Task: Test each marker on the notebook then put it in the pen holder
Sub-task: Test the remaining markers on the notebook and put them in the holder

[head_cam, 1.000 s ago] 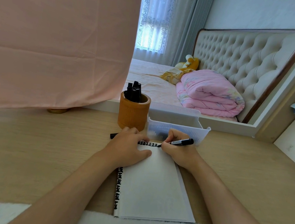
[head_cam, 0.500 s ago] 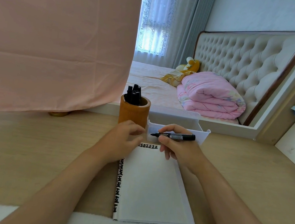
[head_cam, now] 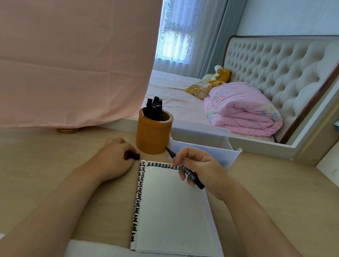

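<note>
White tray (head_cam: 214, 154) behind notebook (head_cam: 175, 213), beside pen holder (head_cam: 153, 136).

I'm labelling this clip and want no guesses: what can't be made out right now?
Head view:
- Markers in the pen holder: bunched, lower parts behind its wall; count unclear.
- Cap: mostly covered by the left hand.
- Marker: partly covered by the right hand.
- Gold thing at the pink cloth's hem: mostly covered.

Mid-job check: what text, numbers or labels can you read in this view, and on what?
"700": on the white label of the marker gripped by the right hand; the characters before it are too blurred to read.
Notebook: black pen strokes along its top and left edges, not legible as words.
Stored markers in the pen holder: no readable labels.
</note>
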### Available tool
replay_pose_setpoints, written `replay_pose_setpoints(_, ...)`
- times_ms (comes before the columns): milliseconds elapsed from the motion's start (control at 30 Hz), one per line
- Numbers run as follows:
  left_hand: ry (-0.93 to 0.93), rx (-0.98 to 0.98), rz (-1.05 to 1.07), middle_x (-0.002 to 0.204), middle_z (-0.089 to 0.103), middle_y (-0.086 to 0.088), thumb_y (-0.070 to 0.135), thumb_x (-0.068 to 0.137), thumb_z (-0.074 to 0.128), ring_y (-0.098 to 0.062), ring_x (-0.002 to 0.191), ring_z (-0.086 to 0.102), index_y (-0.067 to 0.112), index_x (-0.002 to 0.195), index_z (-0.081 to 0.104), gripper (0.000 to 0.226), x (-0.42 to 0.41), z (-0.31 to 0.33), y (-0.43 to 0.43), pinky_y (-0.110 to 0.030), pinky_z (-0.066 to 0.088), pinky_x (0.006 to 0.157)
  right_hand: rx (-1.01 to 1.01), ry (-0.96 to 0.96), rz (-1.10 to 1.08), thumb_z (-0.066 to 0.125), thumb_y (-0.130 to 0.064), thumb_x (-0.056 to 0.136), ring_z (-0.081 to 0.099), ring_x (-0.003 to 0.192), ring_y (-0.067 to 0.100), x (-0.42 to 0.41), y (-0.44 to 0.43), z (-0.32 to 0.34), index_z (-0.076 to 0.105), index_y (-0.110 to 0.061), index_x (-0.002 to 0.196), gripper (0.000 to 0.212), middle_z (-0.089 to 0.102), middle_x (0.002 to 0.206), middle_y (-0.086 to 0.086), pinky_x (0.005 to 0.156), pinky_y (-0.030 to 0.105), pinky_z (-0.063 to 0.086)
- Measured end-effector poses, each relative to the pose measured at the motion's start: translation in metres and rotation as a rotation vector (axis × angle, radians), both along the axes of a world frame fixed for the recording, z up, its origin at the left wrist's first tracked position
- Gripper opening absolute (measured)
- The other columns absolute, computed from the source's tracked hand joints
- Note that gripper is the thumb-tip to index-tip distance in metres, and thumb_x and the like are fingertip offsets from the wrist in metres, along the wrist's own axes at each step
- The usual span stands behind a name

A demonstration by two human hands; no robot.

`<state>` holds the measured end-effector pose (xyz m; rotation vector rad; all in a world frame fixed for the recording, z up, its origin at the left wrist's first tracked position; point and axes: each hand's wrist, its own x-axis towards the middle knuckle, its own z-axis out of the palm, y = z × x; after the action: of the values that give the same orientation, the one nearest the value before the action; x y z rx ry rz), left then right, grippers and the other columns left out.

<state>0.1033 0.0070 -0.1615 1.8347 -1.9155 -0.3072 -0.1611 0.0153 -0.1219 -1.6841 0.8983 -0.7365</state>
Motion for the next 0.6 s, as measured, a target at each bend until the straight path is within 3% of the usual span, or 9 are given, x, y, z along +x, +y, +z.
replay_pose_setpoints(67,0.012,-0.013,-0.004,0.101,0.049,0.006,0.025,0.092,0.064,-0.019,0.111,0.045,0.026,0.11,0.068,0.019,0.002,0.0,0.0,-0.026,0.037,0.09,-0.054,0.027,-0.03,0.043,-0.002,0.104,0.054,0.063,0.014,0.001,-0.003,-0.001,0.061,-0.017,0.088,0.028,0.067,0.079,-0.003,0.053,0.025,0.042)
replay_pose_setpoints(167,0.085,-0.098,-0.002,0.098,0.057,0.01,0.025,0.093,0.062,-0.013,0.098,0.054,0.034,0.104,0.065,0.015,0.001,0.006,0.002,-0.026,0.041,0.08,-0.163,0.108,-0.079,0.054,-0.004,0.099,0.054,0.064,0.008,0.005,-0.005,-0.001,0.058,-0.018,0.101,0.015,0.062,0.08,0.0,0.056,0.019,0.046)
replay_pose_setpoints(333,0.182,-0.256,-0.1,0.094,0.064,0.021,0.021,0.095,0.061,0.001,0.083,0.055,0.038,0.109,0.064,0.023,-0.012,0.023,0.011,-0.02,0.039,0.07,-0.325,0.23,-0.245,0.069,-0.016,0.092,0.053,0.064,-0.002,0.009,-0.009,-0.006,0.071,-0.025,0.11,0.02,0.061,0.076,-0.013,0.061,0.013,0.043)
replay_pose_setpoints(433,0.219,-0.266,-0.176,0.094,0.065,0.019,0.018,0.092,0.064,0.0,0.085,0.056,0.035,0.107,0.067,0.023,-0.02,0.024,0.013,-0.013,0.036,0.068,-0.531,0.314,-0.315,0.07,-0.024,0.092,0.054,0.07,0.002,0.008,-0.011,-0.01,0.074,-0.031,0.109,0.019,0.06,0.081,-0.018,0.063,0.017,0.043)
replay_pose_setpoints(600,0.243,-0.24,-0.248,0.1,0.066,0.016,0.019,0.094,0.062,-0.003,0.092,0.057,0.032,0.111,0.068,0.023,-0.03,0.02,0.011,-0.015,0.04,0.074,-0.779,0.427,-0.377,0.066,-0.026,0.094,0.057,0.089,0.011,0.005,-0.012,-0.013,0.073,-0.034,0.111,0.021,0.066,0.096,-0.01,0.078,0.04,0.052)
